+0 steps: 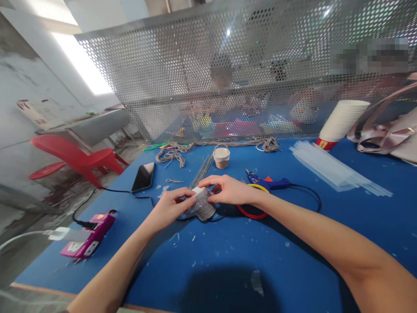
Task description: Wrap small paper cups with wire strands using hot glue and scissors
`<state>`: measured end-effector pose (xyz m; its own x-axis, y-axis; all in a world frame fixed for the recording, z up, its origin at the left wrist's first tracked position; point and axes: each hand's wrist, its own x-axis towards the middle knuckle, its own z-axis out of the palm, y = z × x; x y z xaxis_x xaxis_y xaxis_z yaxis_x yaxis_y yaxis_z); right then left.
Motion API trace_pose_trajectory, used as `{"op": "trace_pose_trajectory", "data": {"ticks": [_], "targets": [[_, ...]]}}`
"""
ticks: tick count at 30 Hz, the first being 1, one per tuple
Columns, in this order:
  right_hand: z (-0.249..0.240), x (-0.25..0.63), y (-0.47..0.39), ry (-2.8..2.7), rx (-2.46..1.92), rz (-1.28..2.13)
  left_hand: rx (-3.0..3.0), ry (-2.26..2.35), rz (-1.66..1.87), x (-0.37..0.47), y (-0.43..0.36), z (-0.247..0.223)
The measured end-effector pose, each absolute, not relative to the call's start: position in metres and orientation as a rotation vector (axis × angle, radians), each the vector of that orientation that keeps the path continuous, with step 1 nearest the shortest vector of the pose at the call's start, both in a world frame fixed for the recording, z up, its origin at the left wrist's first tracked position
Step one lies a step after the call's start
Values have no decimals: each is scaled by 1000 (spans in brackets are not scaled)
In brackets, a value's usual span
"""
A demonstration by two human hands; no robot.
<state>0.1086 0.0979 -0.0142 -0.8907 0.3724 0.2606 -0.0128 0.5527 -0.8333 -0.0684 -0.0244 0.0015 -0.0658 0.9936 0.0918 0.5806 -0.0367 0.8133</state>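
Between my two hands is a small cup wrapped in grey cord (204, 209), tilted, with a white top and some sheer fabric about it. My left hand (172, 205) pinches its left side with thumb and fingers. From the right, my right hand (228, 190) grips the upper edge, its fingers curled over the rim. Just behind stands a small finished-looking basket (222, 159) with a white fabric rim and an arched handle. Thin wires (202, 170) lie beyond my hands. Close to my right wrist are scissors with red and yellow handles (252, 216) and a blue glue gun (273, 183).
Grey cord bundles (172, 153) lie along the perforated metal screen (182, 78). Sheer fabric strips (335, 167), stacked paper cups (342, 121) and a pink bag (404, 139) are right. Left are a phone (143, 176), a purple power strip (89, 237) and a red chair (74, 152).
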Motion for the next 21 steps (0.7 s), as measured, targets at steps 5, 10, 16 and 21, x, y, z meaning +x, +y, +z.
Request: {"op": "trace_pose_trajectory", "data": {"ticks": [5,10,16,21], "targets": [[-12,108,93,-2350,-345,1339,1645,1674,979,-70,-25,-1],[-14,108,89,-2404,-343,1199,1522,1659,1024,-67,-25,1],[-12,114,88,-2354,-156,720,1252,1560,1143,-70,-23,-4],[-4,121,82,-2453,183,218,1102,1475,1140,-70,-25,-3]]}}
